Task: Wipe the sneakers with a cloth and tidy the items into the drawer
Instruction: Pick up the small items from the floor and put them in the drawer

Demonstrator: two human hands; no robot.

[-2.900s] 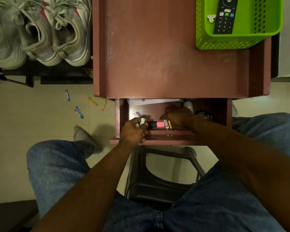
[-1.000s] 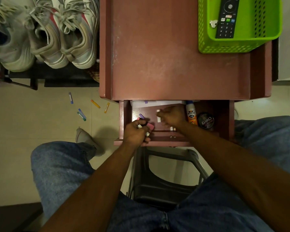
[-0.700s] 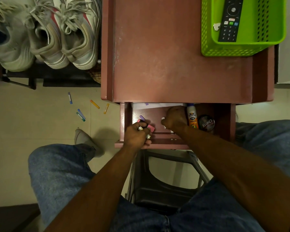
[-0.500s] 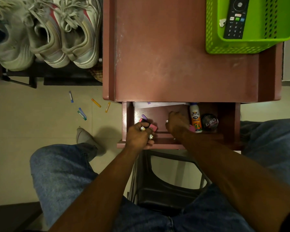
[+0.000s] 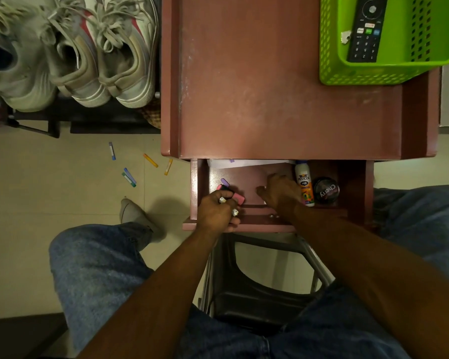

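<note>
The brown table's drawer (image 5: 267, 225) stands pulled open toward me. My left hand (image 5: 215, 213) is at its front left corner, fingers curled round small white-capped tubes (image 5: 234, 211), over a pink marker (image 5: 237, 196) lying on the drawer floor. My right hand (image 5: 280, 193) reaches into the middle of the drawer, its fingers pointing left; a small pale tip shows at the fingertips, as of a tube pinched there. A glue bottle (image 5: 304, 186) and a round polish tin (image 5: 325, 190) lie to its right. Grey-white sneakers (image 5: 125, 58) sit on a rack at the upper left.
Several small coloured tubes (image 5: 128, 177) lie scattered on the floor left of the table. A green basket (image 5: 368, 76) holding a remote (image 5: 366, 29) stands on the table's far right. White paper (image 5: 246, 164) lies at the drawer's back. A dark stool (image 5: 265, 294) is between my knees.
My right hand has slid from the drawer's back toward its front, uncovering the glue bottle and tin. My left hand stays at the front left corner with its tubes.
</note>
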